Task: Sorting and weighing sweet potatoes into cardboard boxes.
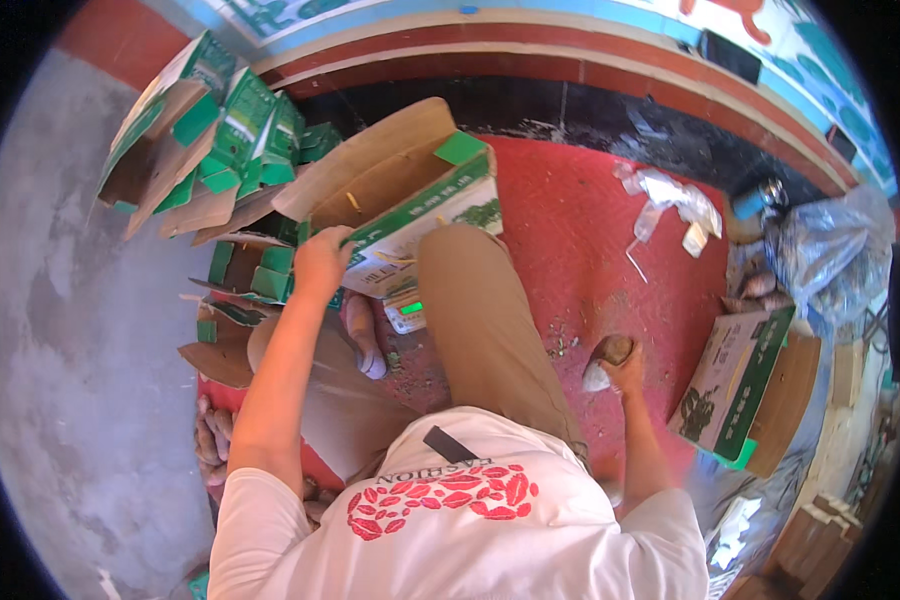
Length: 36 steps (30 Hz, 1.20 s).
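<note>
A long open cardboard carton [425, 212], green and white outside and brown inside, stands tilted in front of me. My left hand [322, 262] is closed on its near left edge. Under the carton a small white scale [407, 318] with a lit green display shows in part. Off to the right, low over the red mat, my right hand [625, 372] is closed around a rounded brown lump [612, 350] with a pale grey-white side; its kind is unclear. A long brownish thing [360, 318] with a greyish-purple end lies left of the scale.
Several green-and-white cartons [225, 130] are heaped at the left. Another carton [735, 385] lies at the right, near brown tubers [758, 285] and a clear plastic bag [840, 250]. More tubers [212, 435] lie at the left. Crumpled wrappers [675, 200] sit on the red mat [560, 210].
</note>
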{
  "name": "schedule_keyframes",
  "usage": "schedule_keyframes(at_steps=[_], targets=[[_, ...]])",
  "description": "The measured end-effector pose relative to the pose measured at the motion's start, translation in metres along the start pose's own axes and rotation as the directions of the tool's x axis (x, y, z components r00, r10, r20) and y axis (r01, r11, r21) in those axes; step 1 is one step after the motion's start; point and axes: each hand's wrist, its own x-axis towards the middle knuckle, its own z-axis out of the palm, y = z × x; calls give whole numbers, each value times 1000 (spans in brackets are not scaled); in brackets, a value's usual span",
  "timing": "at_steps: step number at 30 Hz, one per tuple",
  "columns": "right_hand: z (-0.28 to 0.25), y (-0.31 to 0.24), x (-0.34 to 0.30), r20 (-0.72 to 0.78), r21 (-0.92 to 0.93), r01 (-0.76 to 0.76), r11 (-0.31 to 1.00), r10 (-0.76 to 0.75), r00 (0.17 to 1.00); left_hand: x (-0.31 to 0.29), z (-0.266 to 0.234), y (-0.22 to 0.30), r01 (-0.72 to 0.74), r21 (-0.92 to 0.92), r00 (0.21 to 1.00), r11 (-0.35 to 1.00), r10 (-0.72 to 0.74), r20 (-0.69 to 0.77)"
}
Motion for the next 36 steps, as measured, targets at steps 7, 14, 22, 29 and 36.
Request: schedule_keyframes(at_steps=[7,14,22,29,36], targets=[[-92,-231,39,-277,345,516,784,-441,854,-6,-8,1,-123,-92,990,988,129,57],[-99,-411,22,-413,338,797,501,-682,603,-10,5,-12,-91,-149,996,985,93,5],[31,-486,49,506,89,961,262,-843,183,-10,11,2,-127,-20,992,992,127,-1],[128,-500,76,932,-83,986,143,-340,128,-14,19,9,-82,-17,997,997,82,-16],[175,-470,92,966,-137,909,394,-151,211,-10,29,17,-17,-14,998,1000,17,-53]])
